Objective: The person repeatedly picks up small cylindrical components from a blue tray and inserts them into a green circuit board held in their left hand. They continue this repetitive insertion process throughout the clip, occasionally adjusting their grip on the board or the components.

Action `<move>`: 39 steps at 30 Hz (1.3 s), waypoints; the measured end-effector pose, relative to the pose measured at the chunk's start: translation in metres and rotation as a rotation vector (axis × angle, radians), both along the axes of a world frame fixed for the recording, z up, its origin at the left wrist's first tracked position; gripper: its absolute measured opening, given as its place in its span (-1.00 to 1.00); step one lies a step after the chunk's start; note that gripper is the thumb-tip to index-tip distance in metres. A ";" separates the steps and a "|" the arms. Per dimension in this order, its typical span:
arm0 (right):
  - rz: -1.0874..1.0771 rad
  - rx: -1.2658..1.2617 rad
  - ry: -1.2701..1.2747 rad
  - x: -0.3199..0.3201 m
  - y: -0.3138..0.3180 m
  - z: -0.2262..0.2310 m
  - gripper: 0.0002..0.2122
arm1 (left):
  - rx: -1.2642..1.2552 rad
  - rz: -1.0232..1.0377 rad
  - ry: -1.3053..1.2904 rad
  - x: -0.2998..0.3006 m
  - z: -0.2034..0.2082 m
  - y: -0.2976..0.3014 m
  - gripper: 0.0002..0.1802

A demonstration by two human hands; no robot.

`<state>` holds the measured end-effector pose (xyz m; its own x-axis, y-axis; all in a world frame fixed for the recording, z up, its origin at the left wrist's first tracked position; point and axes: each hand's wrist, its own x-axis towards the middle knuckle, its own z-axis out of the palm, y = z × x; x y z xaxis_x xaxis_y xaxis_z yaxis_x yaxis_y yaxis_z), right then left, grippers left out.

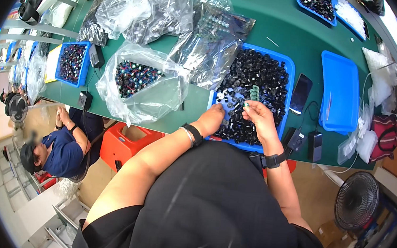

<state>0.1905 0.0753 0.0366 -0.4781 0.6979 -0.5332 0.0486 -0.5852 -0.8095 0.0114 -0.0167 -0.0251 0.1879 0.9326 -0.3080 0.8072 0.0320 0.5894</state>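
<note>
A blue tray (289, 80) full of small black round parts (265, 70) sits in front of me. Over its near left corner, beside some loose pale and silvery pieces (227, 98), my left hand (211, 119) has its fingertips pressed together; what they hold, if anything, is hidden. My right hand (262, 120) is above the middle of the tray, thumb and forefinger pinching a small pale-green piece. Just beyond those fingertips, a short green strip of small round pieces (255, 93) lies on the black parts.
Left of the tray are an open clear bag (172, 100) of small wired parts and a silvery bag (200, 57). To the right lie a phone (301, 93), empty blue trays (339, 90) and small black devices (315, 145). A seated person (70, 145) is at far left.
</note>
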 end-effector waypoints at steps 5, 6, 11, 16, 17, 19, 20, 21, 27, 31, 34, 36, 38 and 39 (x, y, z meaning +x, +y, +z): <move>0.067 -0.004 -0.040 -0.006 -0.001 0.001 -0.79 | -0.033 0.134 -0.094 0.002 0.001 0.000 -0.82; 0.082 -0.009 -0.055 -0.007 0.000 0.002 -0.79 | -0.019 0.125 -0.117 -0.001 0.001 0.000 -0.80; 0.123 -0.032 -0.110 -0.006 -0.001 -0.002 -0.78 | 0.024 -0.046 -0.117 0.001 0.008 -0.004 -0.70; 0.133 -0.050 -0.120 -0.003 -0.006 -0.006 -0.79 | -0.076 0.058 -0.116 0.011 0.002 -0.005 -0.71; 0.130 -0.057 -0.122 -0.001 -0.006 -0.007 -0.79 | -0.110 0.098 -0.172 0.012 0.002 -0.005 -0.71; 0.123 -0.063 -0.123 0.001 -0.005 -0.009 -0.80 | -0.179 0.178 -0.284 0.014 0.002 -0.004 -0.70; 0.119 -0.062 -0.123 0.001 -0.005 -0.009 -0.80 | -0.198 0.180 -0.279 0.014 0.002 -0.004 -0.69; 0.115 -0.061 -0.123 0.002 -0.005 -0.009 -0.80 | -0.216 0.182 -0.275 0.013 0.002 -0.004 -0.67; 0.152 -0.062 -0.117 0.004 -0.007 -0.002 -0.79 | -0.283 0.405 -0.466 0.002 0.009 0.003 -0.65; 0.177 -0.017 -0.024 0.000 -0.008 0.009 -0.82 | -0.476 0.630 -1.041 -0.009 0.047 0.016 -0.61; 0.182 0.049 0.061 -0.004 -0.007 0.017 -0.83 | -0.462 0.625 -1.141 -0.014 0.077 0.019 -0.57; 0.161 0.065 0.075 -0.005 -0.006 0.024 -0.83 | -0.436 0.654 -1.178 -0.018 0.088 0.018 -0.56; 0.141 0.082 0.089 -0.007 -0.004 0.030 -0.84 | -0.415 0.651 -1.189 -0.019 0.091 0.019 -0.53; 0.151 0.088 0.096 -0.007 -0.003 0.032 -0.84 | -0.411 0.648 -1.175 -0.019 0.094 0.019 -0.54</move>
